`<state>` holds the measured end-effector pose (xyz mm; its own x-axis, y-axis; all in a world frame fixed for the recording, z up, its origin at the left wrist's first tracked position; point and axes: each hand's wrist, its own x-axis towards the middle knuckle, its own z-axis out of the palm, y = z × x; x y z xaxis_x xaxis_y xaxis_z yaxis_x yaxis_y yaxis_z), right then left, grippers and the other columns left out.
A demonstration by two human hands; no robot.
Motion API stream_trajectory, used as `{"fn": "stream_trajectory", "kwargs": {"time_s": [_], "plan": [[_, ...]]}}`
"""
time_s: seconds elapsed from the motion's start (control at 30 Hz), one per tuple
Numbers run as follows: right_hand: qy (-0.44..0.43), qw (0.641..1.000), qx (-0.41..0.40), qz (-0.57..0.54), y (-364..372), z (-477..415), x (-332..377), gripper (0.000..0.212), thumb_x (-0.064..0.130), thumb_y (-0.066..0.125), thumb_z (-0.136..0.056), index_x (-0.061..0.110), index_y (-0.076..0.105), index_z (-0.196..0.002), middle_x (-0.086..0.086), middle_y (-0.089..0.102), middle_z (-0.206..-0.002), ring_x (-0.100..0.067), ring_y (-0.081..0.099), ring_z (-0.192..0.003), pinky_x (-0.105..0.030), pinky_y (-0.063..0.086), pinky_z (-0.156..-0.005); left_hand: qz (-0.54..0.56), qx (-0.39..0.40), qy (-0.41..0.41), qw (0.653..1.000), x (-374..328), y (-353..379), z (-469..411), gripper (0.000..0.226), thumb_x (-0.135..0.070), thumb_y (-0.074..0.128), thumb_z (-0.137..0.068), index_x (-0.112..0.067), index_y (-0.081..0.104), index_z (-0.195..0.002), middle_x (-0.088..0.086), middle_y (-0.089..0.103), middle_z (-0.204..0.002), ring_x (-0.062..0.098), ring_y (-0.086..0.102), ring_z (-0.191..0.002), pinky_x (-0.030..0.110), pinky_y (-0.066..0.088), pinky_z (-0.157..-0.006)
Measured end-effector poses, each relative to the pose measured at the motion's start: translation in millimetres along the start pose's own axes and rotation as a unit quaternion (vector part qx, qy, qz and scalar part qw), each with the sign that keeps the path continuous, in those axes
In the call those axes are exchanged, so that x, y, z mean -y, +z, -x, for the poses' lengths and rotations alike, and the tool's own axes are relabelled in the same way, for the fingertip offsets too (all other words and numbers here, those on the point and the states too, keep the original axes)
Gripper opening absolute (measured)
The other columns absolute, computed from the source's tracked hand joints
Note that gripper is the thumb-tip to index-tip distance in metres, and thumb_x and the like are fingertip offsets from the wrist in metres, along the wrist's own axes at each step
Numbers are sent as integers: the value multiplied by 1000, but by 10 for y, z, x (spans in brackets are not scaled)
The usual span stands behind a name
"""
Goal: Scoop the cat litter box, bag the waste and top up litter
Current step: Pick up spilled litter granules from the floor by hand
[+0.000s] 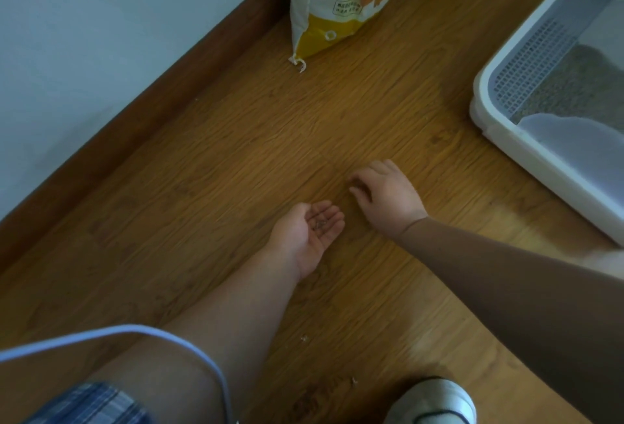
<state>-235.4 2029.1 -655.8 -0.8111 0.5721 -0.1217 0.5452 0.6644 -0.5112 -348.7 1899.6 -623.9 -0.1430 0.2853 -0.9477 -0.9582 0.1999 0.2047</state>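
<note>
Left hand [309, 233]: palm up, relaxed, carrying a few grey litter grains [320, 222].
Right hand [388, 197]: fingertips curled onto the wooden floor [236, 153]; I cannot tell whether they pinch a grain.
White plastic litter box [479, 86]: 2 o'clock.
Yellow-and-white litter bag [337, 1]: 12 o'clock.
Handling: the grains look light, loose and likely to roll; pinch each singly.

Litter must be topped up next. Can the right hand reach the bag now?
Probably yes, with a forward lean: only bare floor lies between the right hand and the bag.
</note>
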Motion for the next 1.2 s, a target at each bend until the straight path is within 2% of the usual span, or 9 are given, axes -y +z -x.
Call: {"fn": "stream_trajectory", "kwargs": {"time_s": [0.17, 0.37, 0.57, 0.67, 0.77, 0.87, 0.93, 1.07, 1.2], "plan": [[-49, 997, 31, 59, 73, -59, 56, 11, 25, 64, -90, 20, 67, -100, 2, 62, -100, -23, 54, -95, -42, 49, -84, 0, -6, 4, 1000, -35, -64, -1, 34, -18, 37, -106, 5, 62, -108, 21, 66, -108, 31, 67, -98, 38, 58, -81], [-102, 990, 8, 98, 97, -41, 70, 5, 16, 70, -86, 16, 66, -88, -1, 63, -89, -28, 57, -86, -42, 50, -72, 1, -10, 1, 1000, -43, -82, -5, 35, -17, 35, -106, 7, 60, -111, 22, 64, -109, 31, 66, -98, 39, 56, -83], [-66, 995, 39, 57, 56, -53, 175, 9, 21, 56, -93, 16, 63, -96, -2, 61, -97, -24, 53, -95, -41, 48, -85, -7, -9, -2, 1000, -23, -55, 15, 31, -15, 39, -105, 7, 61, -108, 22, 65, -111, 31, 67, -99, 39, 57, -85], [-118, 992, 24, -36, -8, 61, 297, 14, 18, 53, -90, 14, 66, -96, 0, 62, -93, -20, 52, -88, -33, 45, -83, 0, -2, 0, 1000, -3, 5, 11, 30, -11, 39, -103, 4, 63, -93, 18, 69, -87, 25, 71, -77, 36, 60, -67], [-133, 988, 27, -80, 2, 258, 339, 20, 13, 55, -91, 16, 70, -105, 3, 65, -96, -16, 54, -89, -28, 43, -86, -3, 0, -6, 1000, 35, 86, 30, 33, -8, 37, -101, -3, 59, -77, 13, 61, -68, 19, 63, -55, 28, 57, -51], [-4, 994, -50, -99, -30, 300, 165, 16, 9, 59, -92, 14, 69, -103, 2, 61, -94, -18, 53, -91, -35, 47, -84, -8, 5, -12, 1000, 48, 86, 8, 35, -14, 38, -104, 1, 63, -85, 17, 66, -78, 25, 67, -70, 35, 60, -65], [61, 994, -60, -65, -65, 268, -10, 15, 12, 60, -94, 14, 69, -105, 1, 62, -97, -19, 52, -93, -36, 47, -86, -18, -4, -9, 1000, 47, 36, -11, 34, -18, 38, -105, 2, 64, -97, 19, 67, -90, 29, 67, -83, 37, 58, -72], [33, 999, -32, 28, -55, 192, -144, 26, 19, 60, -93, 21, 70, -117, 0, 63, -107, -26, 52, -98, -45, 47, -88, -21, -14, -5, 1000, 25, -35, -8, 33, -19, 38, -105, 4, 63, -106, 20, 67, -101, 30, 67, -93, 38, 57, -76], [-25, 996, 17, 80, 51, 140, -43, 39, 25, 60, -93, 23, 62, -132, 2, 59, -132, -26, 49, -123, -44, 42, -97, -19, -28, 2, 999, -7, -60, -7, 33, -20, 39, -105, 3, 63, -107, 19, 67, -104, 30, 68, -95, 37, 58, -74]]}}
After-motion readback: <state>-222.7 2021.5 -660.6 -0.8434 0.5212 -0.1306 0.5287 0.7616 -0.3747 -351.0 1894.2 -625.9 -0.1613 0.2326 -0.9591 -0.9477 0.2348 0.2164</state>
